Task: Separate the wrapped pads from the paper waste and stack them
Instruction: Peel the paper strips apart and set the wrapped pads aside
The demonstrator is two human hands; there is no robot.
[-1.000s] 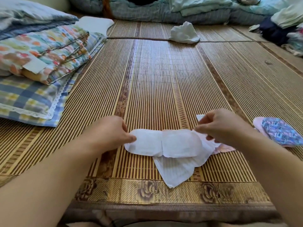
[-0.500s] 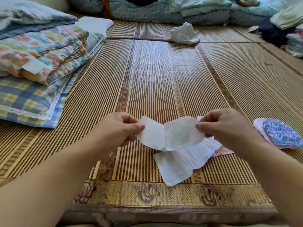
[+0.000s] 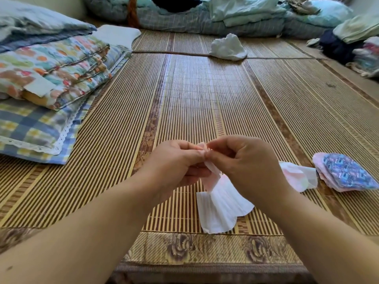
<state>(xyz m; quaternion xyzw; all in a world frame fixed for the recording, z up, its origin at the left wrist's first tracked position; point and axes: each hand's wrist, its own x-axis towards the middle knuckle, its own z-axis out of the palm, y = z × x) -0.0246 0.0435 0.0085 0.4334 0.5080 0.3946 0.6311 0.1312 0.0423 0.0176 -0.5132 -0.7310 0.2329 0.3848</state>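
Observation:
My left hand (image 3: 176, 162) and my right hand (image 3: 246, 162) meet above the bamboo mat (image 3: 184, 99), both pinching a folded white pad (image 3: 212, 168) that is mostly hidden between my fingers. Below them a crinkled white paper sheet (image 3: 221, 208) lies on the mat. To the right lies a pink-and-white wrapper piece (image 3: 297, 175). Beyond it sits a small stack of wrapped pads (image 3: 348, 173) with a blue patterned cover on pink.
Folded quilts and a checked pillow (image 3: 41, 78) are piled at the left. A crumpled white cloth (image 3: 227, 47) lies far ahead on the mat. Bedding and clothes (image 3: 246, 15) line the back and right edge. The mat's brocade border (image 3: 205, 247) runs just below the paper.
The pad was spread flat between my hands, then lifted and bent. Now my hands have come together and the pad is folded shut between them.

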